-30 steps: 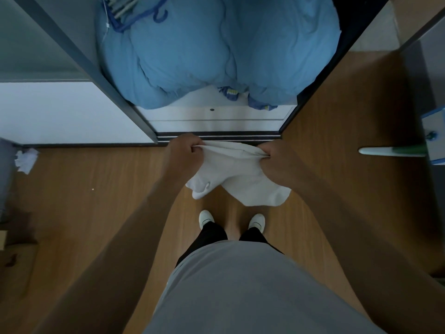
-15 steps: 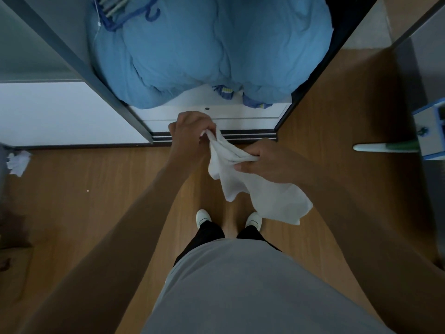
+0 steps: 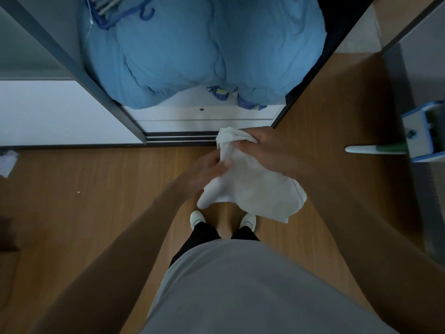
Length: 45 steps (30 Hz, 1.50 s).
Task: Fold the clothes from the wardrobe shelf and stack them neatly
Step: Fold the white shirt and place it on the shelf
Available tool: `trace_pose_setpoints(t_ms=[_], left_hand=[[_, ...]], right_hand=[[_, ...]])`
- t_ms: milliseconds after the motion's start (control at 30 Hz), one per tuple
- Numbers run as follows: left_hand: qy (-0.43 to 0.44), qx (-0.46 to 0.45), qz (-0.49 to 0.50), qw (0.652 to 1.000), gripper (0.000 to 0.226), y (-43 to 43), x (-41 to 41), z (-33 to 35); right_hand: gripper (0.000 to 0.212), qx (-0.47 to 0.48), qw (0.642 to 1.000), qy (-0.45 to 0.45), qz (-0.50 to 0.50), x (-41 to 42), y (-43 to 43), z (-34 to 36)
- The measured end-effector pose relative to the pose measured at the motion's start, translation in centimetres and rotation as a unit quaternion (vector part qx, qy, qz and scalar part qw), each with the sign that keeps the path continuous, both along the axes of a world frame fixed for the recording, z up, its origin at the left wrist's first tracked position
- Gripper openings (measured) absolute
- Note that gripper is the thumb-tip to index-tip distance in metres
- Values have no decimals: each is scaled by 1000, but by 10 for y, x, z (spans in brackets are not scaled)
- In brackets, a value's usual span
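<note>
A small white garment (image 3: 255, 189) hangs in the air above my shoes, in front of the open wardrobe. My right hand (image 3: 262, 148) grips its bunched top end, which sticks out to the left of the fist. My left hand (image 3: 209, 167) holds the cloth just below, thumb pressed on its front. The lower part of the garment droops loose to the right. A big blue quilt (image 3: 204, 49) fills the wardrobe shelf (image 3: 192, 112) behind.
Blue hangers (image 3: 120, 13) lie on the quilt's upper left. The wardrobe's sliding-door track (image 3: 180, 137) runs along the wooden floor (image 3: 84, 189). A blue and white mop head (image 3: 423, 133) stands at the right. Crumpled white paper (image 3: 7, 162) lies at the far left.
My right hand has risen to the garment's top end near the door track, and my left hand has dropped from the top to a lower spot. The cloth has swung right.
</note>
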<state>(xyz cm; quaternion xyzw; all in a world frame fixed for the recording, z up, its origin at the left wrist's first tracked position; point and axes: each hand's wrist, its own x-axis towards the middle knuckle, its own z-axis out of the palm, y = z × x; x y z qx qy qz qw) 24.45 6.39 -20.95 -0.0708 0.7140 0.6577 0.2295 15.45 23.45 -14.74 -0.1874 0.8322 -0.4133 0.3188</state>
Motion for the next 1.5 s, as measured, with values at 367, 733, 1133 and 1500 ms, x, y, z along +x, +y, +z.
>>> trace_pose_setpoints(t_ms=[367,733,1133,1500], left_hand=[[-51,-36,-25,998,40,8,-20,22],[-98,37,9,995,54,11,-16,21],[-142,43,161,976,47,-9,-14,-4],[-191,195,302,913,26,-16,-28,4]], right_hand=[[49,77,986,146,-2,-23,-11,11],[15,-20,992,50,-114,-34,-3,10],[36,-132,924,-306,-186,-36,50,-7],[67,-293,819,-419,-260,25,59,-70]])
